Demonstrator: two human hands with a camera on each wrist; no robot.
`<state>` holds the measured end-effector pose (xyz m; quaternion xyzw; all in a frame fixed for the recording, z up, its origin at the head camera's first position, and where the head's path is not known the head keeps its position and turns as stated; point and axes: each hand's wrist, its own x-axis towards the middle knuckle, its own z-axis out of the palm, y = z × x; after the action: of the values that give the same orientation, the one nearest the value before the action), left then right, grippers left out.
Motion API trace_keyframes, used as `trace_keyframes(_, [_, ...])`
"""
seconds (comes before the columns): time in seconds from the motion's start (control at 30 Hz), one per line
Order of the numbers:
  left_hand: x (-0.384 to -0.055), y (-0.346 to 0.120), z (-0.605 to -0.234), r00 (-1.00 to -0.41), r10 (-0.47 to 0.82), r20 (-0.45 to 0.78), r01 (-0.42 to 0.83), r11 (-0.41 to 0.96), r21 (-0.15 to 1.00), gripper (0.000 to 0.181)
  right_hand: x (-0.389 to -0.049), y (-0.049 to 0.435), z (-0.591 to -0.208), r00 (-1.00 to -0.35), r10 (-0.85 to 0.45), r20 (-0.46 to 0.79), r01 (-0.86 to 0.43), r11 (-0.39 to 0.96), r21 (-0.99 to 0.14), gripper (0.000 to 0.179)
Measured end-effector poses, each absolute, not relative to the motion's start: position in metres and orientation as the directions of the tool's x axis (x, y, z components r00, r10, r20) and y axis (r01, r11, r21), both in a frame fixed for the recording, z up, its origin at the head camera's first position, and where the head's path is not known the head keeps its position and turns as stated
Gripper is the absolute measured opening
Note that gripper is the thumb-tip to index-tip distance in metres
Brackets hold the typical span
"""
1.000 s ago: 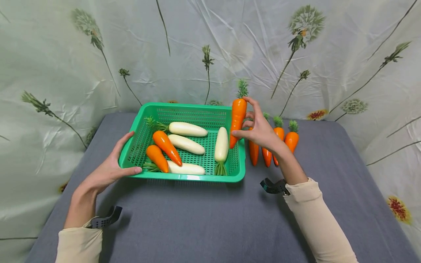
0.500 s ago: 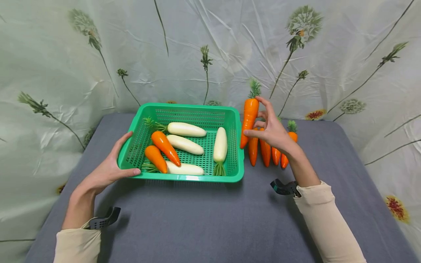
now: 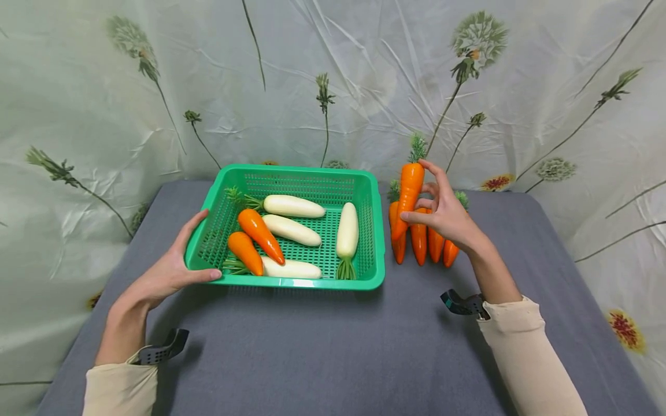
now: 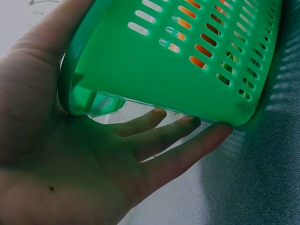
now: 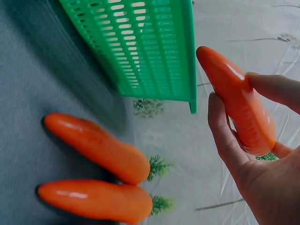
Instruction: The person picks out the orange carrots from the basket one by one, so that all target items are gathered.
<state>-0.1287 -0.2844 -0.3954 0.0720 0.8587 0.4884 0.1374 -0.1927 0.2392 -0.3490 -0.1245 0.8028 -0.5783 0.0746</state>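
My right hand (image 3: pixel 444 211) pinches an orange carrot (image 3: pixel 410 193) with green leafy top up, its tip slanting down, held above the table right of the basket. In the right wrist view, thumb and fingers close on this carrot (image 5: pixel 239 103) from both sides. Spread across the near left corner of the green plastic basket (image 3: pixel 302 282), my left hand (image 3: pixel 161 271) holds it, thumb on the front rim, fingers on the left side. Inside lie two orange carrots (image 3: pixel 261 236) and several white radishes (image 3: pixel 293 205); one radish (image 3: pixel 347 231) lies apart at the right.
Several carrots (image 3: pixel 419 245) lie side by side on the grey cloth-covered table (image 3: pixel 322 346), right of the basket and partly behind my right hand. A curtain with dandelion prints (image 3: pixel 364 75) hangs behind the table.
My right hand has carried the carrot rightward, from above the basket's right rim to over the row of carrots, and slightly lower. My left hand stays on the basket.
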Motion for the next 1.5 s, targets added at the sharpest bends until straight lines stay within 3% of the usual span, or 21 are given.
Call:
trace_keyframes(0.53, [-0.124,-0.288,-0.396,-0.954,0.250,-0.165,-0.015,0.509,0.861,0.119,-0.186,0.264,-0.364,-0.960,-0.276,0.057,-0.156,0.353,-0.922,0.102])
trace_keyframes(1.5, [-0.127,-0.284,-0.398,-0.954,0.251,-0.163,-0.030,0.463,0.886,0.118,-0.170,0.322,-0.391,-0.984,-0.177,-0.003,-0.070,0.403,-0.912,0.106])
